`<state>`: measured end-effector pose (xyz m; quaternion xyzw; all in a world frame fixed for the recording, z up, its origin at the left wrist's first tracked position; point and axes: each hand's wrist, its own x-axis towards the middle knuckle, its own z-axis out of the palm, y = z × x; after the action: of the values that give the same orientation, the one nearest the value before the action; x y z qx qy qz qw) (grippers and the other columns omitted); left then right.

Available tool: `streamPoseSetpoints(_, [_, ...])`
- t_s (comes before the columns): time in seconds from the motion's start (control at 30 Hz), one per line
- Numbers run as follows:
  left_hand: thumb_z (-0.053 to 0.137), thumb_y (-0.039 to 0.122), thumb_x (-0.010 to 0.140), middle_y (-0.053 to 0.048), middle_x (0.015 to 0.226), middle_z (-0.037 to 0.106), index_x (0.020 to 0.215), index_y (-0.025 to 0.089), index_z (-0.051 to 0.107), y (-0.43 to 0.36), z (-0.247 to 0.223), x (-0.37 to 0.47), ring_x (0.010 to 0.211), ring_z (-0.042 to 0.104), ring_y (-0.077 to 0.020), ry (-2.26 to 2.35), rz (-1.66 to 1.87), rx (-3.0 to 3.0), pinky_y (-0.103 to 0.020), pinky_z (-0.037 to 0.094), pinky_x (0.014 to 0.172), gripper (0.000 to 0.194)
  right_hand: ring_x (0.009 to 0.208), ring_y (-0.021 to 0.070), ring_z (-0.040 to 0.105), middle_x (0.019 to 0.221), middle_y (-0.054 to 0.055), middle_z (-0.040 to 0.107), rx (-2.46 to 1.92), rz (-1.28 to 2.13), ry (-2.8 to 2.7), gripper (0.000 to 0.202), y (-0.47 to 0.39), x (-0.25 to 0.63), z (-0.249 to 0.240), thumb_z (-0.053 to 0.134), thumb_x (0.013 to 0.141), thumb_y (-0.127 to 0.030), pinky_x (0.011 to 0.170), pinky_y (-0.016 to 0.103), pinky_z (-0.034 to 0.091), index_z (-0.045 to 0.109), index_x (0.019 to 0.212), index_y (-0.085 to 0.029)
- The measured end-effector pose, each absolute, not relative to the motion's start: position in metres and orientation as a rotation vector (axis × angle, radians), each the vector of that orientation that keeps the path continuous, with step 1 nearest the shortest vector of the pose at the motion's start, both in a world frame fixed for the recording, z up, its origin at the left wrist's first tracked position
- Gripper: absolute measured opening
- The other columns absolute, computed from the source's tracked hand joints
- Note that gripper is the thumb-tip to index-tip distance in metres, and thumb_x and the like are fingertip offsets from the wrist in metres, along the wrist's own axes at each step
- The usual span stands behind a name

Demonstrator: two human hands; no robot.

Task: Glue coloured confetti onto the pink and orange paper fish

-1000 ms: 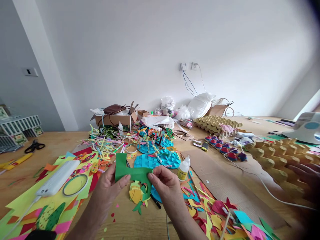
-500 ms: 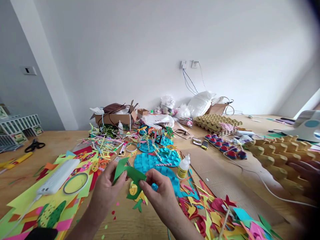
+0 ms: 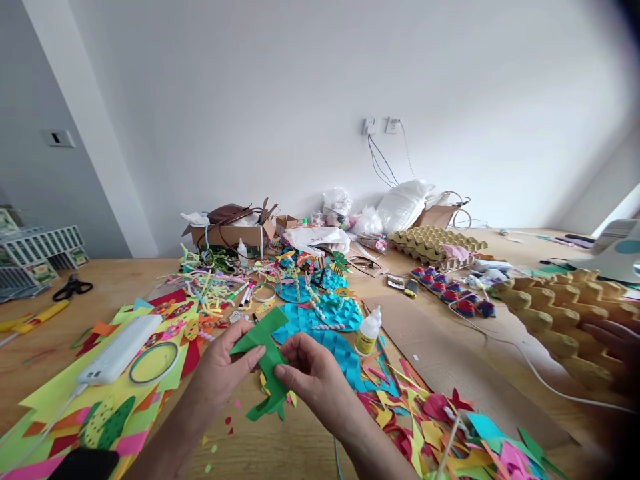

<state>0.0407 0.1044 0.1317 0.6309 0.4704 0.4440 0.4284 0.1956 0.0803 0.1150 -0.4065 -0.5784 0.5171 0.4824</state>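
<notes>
A cut piece of green paper (image 3: 270, 363) with notched, irregular edges is held up between both hands above the table. My left hand (image 3: 227, 363) pinches its upper left part, thumb on top. On its right edge, around the middle, my right hand (image 3: 313, 373) grips it between thumb and fingers. Beneath the paper, small yellow and green cut-outs lie partly hidden. Just beyond the hands are blue paper-covered discs (image 3: 335, 313) with woven-looking strips. A white glue bottle (image 3: 369, 331) with a yellow label stands upright to the right of my right hand.
Colored paper sheets (image 3: 45, 393) bear a white power strip (image 3: 120, 348) and a tape roll (image 3: 153, 363) at left. Paper scraps (image 3: 430, 433) heap at front right. Another person's hand (image 3: 613, 333) touches an egg tray (image 3: 560, 310). Black scissors (image 3: 73, 288) lie far left.
The green paper has been opened out and turned, so more of its flat face shows and its lower end hangs down toward me. Both hands still hold it.
</notes>
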Motion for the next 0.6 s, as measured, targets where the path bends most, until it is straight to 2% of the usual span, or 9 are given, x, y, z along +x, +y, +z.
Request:
streamPoseSetpoints(0.1, [0.061,0.029,0.063,0.005,0.055,0.054,0.077,0.018,0.058,0.0993,0.1343,0.046,0.048,0.05,-0.0112,1.152,1.149,1.581,-0.02,0.043,0.046,0.018,0.05,0.0062,0.033,0.056,-0.006,0.04,-0.959,1.325,-1.361,0.019,0.0813,0.1947,0.1134,0.06,0.065,-0.03,0.046,0.019,0.025,0.046,0.066,-0.017])
streamPoseSetpoints(0.23, [0.061,0.031,0.064,0.001,0.068,0.062,0.086,0.02,0.06,0.0956,0.1353,0.0472,0.05,0.054,-0.0121,1.169,1.297,1.581,-0.021,0.046,0.048,0.025,0.047,0.0053,0.031,0.053,-0.007,0.039,-0.959,1.357,-1.303,0.026,0.0849,0.1952,0.1099,0.063,0.062,-0.035,0.044,0.018,0.024,0.044,0.063,-0.017])
streamPoseSetpoints(0.4, [0.06,0.03,0.066,-0.003,0.083,0.062,0.084,0.021,0.062,0.0948,0.1339,0.0432,0.064,0.058,-0.0148,1.179,1.355,1.711,-0.02,0.047,0.053,0.02,0.045,0.0058,0.031,0.05,-0.009,0.037,-0.938,1.339,-1.256,0.026,0.0877,0.1949,0.1065,0.062,0.063,-0.034,0.043,0.018,0.022,0.045,0.075,-0.018])
streamPoseSetpoints(0.5, [0.059,0.028,0.067,-0.004,0.088,0.061,0.077,0.021,0.062,0.0959,0.132,0.0422,0.073,0.058,-0.0174,1.16,1.391,1.734,-0.021,0.048,0.057,0.013,0.044,0.0057,0.03,0.05,-0.01,0.036,-0.933,1.314,-1.234,0.028,0.0872,0.1934,0.1057,0.062,0.063,-0.033,0.042,0.018,0.021,0.044,0.08,-0.019])
streamPoseSetpoints(0.6, [0.059,0.028,0.067,-0.006,0.093,0.06,0.069,0.02,0.062,0.0981,0.1311,0.042,0.086,0.057,-0.0211,1.139,1.368,1.777,-0.024,0.048,0.066,0.008,0.045,0.0056,0.031,0.051,-0.01,0.037,-0.92,1.306,-1.22,0.028,0.0856,0.1915,0.1048,0.063,0.064,-0.034,0.043,0.018,0.023,0.044,0.08,-0.019])
